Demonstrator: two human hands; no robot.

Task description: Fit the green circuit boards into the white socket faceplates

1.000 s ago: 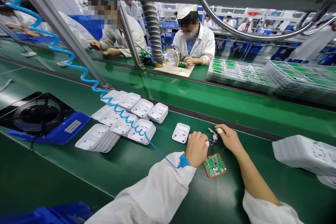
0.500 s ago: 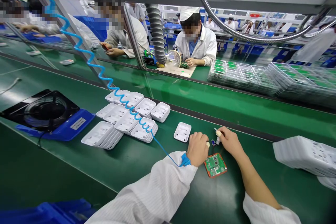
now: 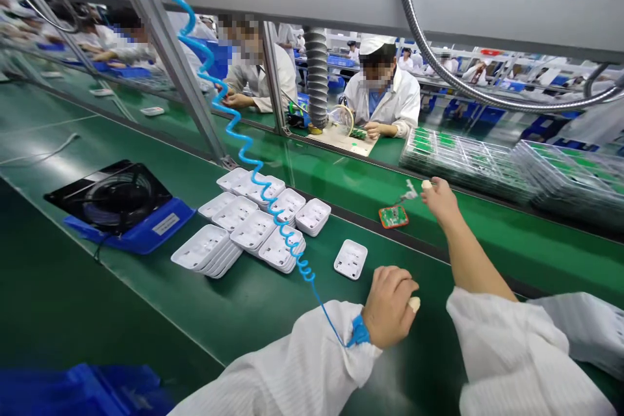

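Observation:
My left hand (image 3: 391,307) hovers over the green bench, fingers loosely curled with a gap to the thumb and nothing in them. A pale finger cot covers one tip, and a blue wrist strap (image 3: 359,330) circles the wrist. My right hand (image 3: 442,203) reaches over the green belt, its fingers loosely apart, with no object visible in them. Just left of it, a green circuit board (image 3: 394,216) with an orange-red edge lies on the belt. A small white part (image 3: 409,191) with a wire sits behind the board. One white plastic housing (image 3: 351,259) lies left of my hands.
Stacks of white housings (image 3: 207,248) stand on the bench at left, beside a black fan (image 3: 117,195) on a blue base. A coiled blue cord (image 3: 244,143) hangs across. Clear trays of boards (image 3: 458,156) stand beyond the belt. A co-worker (image 3: 385,91) sits opposite.
The circuit board and white part have gone from the bench onto the belt. My right hand has moved forward and come off the white part. My left hand is away from the board.

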